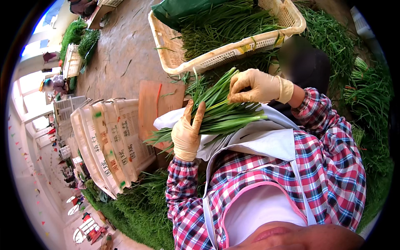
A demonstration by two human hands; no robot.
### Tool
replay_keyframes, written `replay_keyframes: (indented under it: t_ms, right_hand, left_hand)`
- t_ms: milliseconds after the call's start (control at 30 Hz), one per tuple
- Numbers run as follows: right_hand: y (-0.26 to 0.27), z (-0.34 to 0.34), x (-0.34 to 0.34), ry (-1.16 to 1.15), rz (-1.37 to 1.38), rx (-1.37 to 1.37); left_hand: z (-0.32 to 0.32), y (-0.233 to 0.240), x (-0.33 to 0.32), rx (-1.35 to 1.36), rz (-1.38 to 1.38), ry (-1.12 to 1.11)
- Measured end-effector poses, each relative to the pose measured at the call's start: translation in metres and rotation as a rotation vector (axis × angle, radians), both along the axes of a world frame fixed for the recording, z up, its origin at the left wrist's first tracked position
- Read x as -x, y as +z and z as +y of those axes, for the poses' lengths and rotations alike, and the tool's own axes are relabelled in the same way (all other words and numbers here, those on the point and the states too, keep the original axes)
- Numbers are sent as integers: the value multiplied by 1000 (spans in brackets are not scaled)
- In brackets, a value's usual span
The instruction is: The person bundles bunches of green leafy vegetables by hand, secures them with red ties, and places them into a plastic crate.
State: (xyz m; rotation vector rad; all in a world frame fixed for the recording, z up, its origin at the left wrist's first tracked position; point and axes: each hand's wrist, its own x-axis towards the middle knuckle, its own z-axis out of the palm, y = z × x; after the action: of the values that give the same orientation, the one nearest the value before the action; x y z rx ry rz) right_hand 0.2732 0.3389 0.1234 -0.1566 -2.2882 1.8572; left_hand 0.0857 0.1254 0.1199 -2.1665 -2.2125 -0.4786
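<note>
My left hand point(187, 137), in a cream rubber glove with brown-stained fingertips, grips a bunch of long green leaves point(232, 123) that look like garlic chives. Two of its fingers stand up across the leaves, whose tips spread out to the left. Over the upper right of the bunch, my right hand point(257, 86) wears the same kind of glove. Its thumb and fingers pinch together at a thin yellowish leaf point(218, 105). Beneath the bunch, a pale apron point(268, 142) covers my lap.
Ahead stands a cream plastic crate point(218, 62) of loose chives with a green sheet point(184, 12). Stacked crates point(109, 140) bearing writing and a wooden board point(150, 109) are at left. Chive heaps point(372, 103) lie right, near a dark, partly blurred shape point(315, 68). People point(59, 84) sit far left.
</note>
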Motion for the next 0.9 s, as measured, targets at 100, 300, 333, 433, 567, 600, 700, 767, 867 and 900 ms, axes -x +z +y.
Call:
replay_keyframes:
  t_ms: [100,300,333,433,567,600,700,767,867,900]
  right_hand:
    - [1,12,-12,102,-67,-15]
    - [-5,27,-30,29,-82,-23]
    - [-2,33,-34,45,-193,88]
    - [-7,65,-52,-135,-257,349]
    - [-18,88,-61,-364,-337,-982]
    - [1,67,-39,-236,-128,-826]
    - [1,32,-1,85,206,-855]
    - [-5,21,11,153,290,-846]
    - [-13,9,18,96,381,-835]
    - [-13,8,19,89,362,-818]
  left_hand:
    - [4,-4,1,-49,-83,8]
    - [5,-5,5,-46,43,-43]
    - [3,-6,6,-50,33,-18]
    - [-4,-3,10,-54,51,1]
    - [-3,1,12,-59,76,-16]
    - [-6,-1,12,-51,75,-4]
    - [7,1,6,-60,43,-56]
    - [11,5,0,-73,-147,-45]
    - [7,6,-1,-33,-249,-6]
    - [7,6,0,-9,-284,12]
